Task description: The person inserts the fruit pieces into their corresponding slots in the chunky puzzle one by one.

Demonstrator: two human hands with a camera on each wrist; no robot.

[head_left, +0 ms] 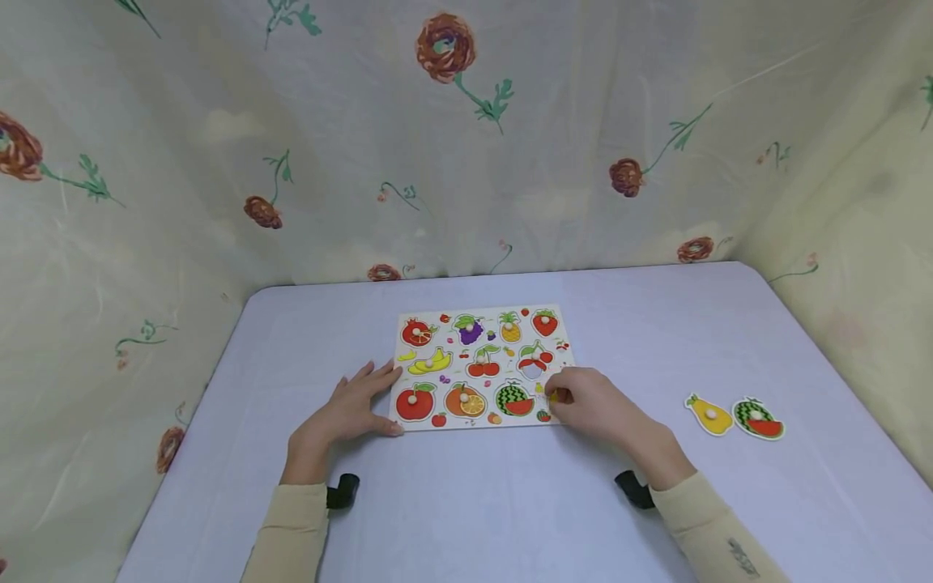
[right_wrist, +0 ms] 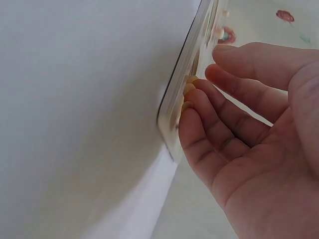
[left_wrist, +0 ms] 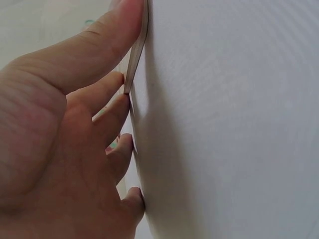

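Observation:
A white fruit puzzle board (head_left: 455, 425) lies on the table, its knobbed pieces including pomegranate, grapes, bananas, an apple (head_left: 415, 402) and an orange (head_left: 464, 400). My left hand (head_left: 360, 405) rests at the left edge, fingers spread and fingertips touching the board's side in the left wrist view. Over the lower right corner is my right hand (head_left: 594, 405), several fingers bent with tips at the board face. Its thumb and index finger stand apart with nothing visible between them in the right wrist view. Part of the board corner is hidden under this hand.
A yellow pear piece (head_left: 710, 415) and a watermelon piece (head_left: 759, 419) lie side by side on the white tablecloth (head_left: 466, 502) to the right. Behind the table hangs a floral curtain (head_left: 335, 146). Dark wrist camera mounts (head_left: 343, 491) show beside both sleeves.

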